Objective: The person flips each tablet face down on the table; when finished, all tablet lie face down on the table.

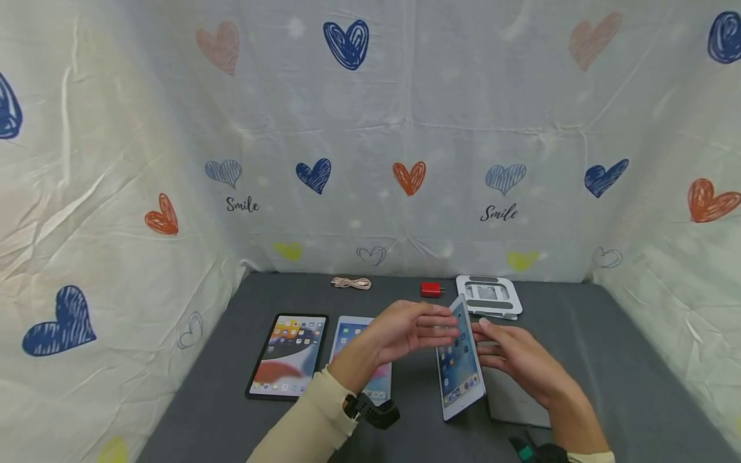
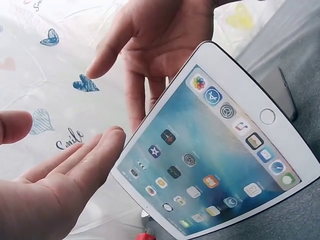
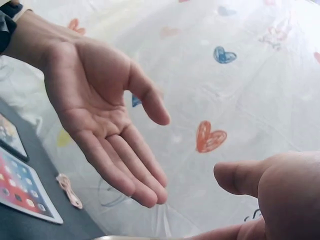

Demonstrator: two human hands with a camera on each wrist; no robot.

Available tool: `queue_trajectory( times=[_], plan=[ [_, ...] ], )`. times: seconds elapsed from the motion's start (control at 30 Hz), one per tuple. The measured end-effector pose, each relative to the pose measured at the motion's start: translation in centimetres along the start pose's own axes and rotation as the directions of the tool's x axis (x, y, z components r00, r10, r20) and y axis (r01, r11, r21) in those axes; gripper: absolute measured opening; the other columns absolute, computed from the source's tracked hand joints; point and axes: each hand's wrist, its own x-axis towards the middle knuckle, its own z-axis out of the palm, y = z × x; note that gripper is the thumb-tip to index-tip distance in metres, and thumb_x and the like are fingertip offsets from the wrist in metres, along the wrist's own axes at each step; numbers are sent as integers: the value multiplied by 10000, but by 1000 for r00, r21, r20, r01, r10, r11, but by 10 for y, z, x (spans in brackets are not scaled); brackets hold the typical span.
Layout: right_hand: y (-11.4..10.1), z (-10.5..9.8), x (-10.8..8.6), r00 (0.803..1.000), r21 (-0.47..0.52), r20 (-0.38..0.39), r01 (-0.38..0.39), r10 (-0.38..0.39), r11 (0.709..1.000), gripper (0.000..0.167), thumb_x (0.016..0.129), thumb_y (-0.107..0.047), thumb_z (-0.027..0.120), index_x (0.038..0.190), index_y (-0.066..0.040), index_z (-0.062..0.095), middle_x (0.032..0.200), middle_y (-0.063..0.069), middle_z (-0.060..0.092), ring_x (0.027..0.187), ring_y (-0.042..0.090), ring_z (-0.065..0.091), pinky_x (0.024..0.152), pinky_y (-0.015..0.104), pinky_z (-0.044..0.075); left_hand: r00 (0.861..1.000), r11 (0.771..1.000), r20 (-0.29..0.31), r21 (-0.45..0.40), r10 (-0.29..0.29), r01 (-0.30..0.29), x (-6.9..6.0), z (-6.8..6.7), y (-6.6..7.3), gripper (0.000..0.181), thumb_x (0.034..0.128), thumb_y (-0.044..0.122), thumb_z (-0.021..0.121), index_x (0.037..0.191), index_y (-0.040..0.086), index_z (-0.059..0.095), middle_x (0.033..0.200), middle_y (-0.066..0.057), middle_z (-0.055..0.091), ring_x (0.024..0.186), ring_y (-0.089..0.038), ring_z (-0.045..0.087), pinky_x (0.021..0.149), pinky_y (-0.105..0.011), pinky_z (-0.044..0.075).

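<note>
A white-framed tablet (image 1: 460, 357) with its screen lit stands tilted on edge above the table, between my two hands. My left hand (image 1: 412, 331) is on the screen side with fingers straight, their tips by the tablet's edge; whether they touch it I cannot tell. My right hand (image 1: 521, 360) is on the back side, its extended fingers against the tablet's back and the thumb raised. In the left wrist view the screen (image 2: 210, 165) shows app icons and a round home button. Only a thin edge of the tablet (image 3: 130, 238) appears in the right wrist view.
Left on the grey table lie a black-framed tablet (image 1: 289, 357) and another white tablet (image 1: 379, 386), partly behind the left arm. Along the back are a coiled cable (image 1: 351, 283), a red charger plug (image 1: 431, 290) and a white stand (image 1: 489, 296). A flat grey slab (image 1: 509, 399) lies under my right hand.
</note>
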Motion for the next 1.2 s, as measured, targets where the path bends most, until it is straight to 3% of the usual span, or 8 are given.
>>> queue_trajectory(
  times=[0.63, 0.97, 1.2],
  plan=[
    [-14, 30, 21, 994, 35, 87, 61, -64, 997, 711, 1186, -421, 472, 1576, 172, 416, 1641, 341, 462, 1352, 323, 680, 1101, 381, 612, 992, 997, -129, 82, 12, -2, -16, -21, 7, 451, 1157, 231, 539, 1472, -87, 599, 1471, -227, 689, 1374, -413, 676, 1159, -511, 559],
    [-12, 38, 30, 988, 23, 125, 86, -88, 996, 693, 1188, -419, 467, 1543, 177, 467, 1568, 325, 567, 1391, 360, 667, 1122, 367, 597, 981, 999, -193, 45, 1, 8, -29, -36, 5, 441, 1137, 224, 534, 1439, -88, 612, 1514, -278, 640, 1370, -449, 670, 1127, -529, 579],
    [2, 33, 33, 990, 21, 133, 42, -45, 999, 736, 1184, -455, 456, 1557, 179, 442, 1559, 331, 574, 1439, 395, 623, 1141, 371, 585, 973, 1000, -231, 17, -19, 24, -33, -46, 0, 480, 1121, 226, 548, 1457, -115, 573, 1539, -298, 602, 1382, -488, 641, 1144, -571, 558]
  ],
)
